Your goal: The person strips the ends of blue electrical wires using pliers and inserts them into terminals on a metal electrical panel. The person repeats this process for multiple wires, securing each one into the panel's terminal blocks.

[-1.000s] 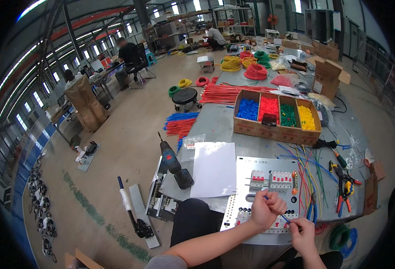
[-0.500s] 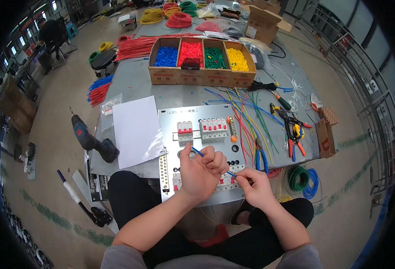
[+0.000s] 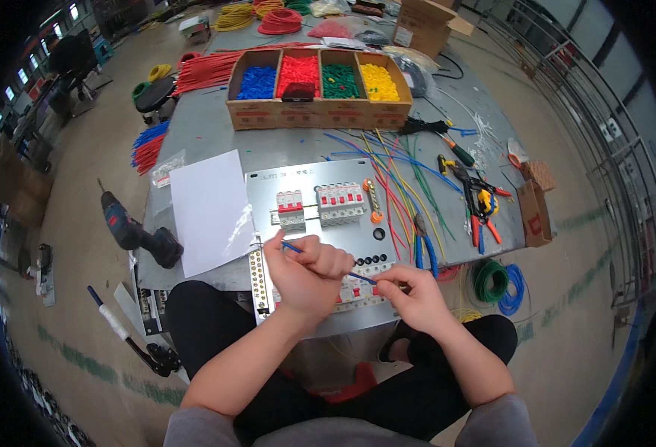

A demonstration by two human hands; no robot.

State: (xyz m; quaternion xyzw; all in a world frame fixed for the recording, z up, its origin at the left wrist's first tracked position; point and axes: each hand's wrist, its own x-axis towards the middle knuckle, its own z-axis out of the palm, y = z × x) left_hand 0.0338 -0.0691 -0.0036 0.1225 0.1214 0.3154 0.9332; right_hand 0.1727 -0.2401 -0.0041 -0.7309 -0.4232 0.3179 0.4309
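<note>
A short blue wire point(image 3: 361, 278) stretches between my two hands above a metal panel point(image 3: 268, 183). My left hand point(image 3: 304, 274) is closed round it, and one wire end pokes out near the thumb. With thumb and fingers my right hand point(image 3: 410, 295) pinches the other end. Mounted on the panel are a small breaker with red switches point(image 3: 291, 209), a wider row of breakers point(image 3: 341, 203) and a brass terminal strip point(image 3: 259, 281). More breakers sit along the panel's near edge, partly hidden by my hands.
Cutting pliers point(image 3: 426, 246) and loose coloured wires lie right of the panel, with wire strippers point(image 3: 478, 200) beyond. A cardboard box of coloured caps point(image 3: 320, 115) stands behind. White paper point(image 3: 210, 212) and a cordless drill point(image 3: 136, 229) are at left.
My left hand has turned and its fingers have curled tighter round the blue wire. The surroundings have shifted slightly left and upward in view. My right hand keeps its pinch.
</note>
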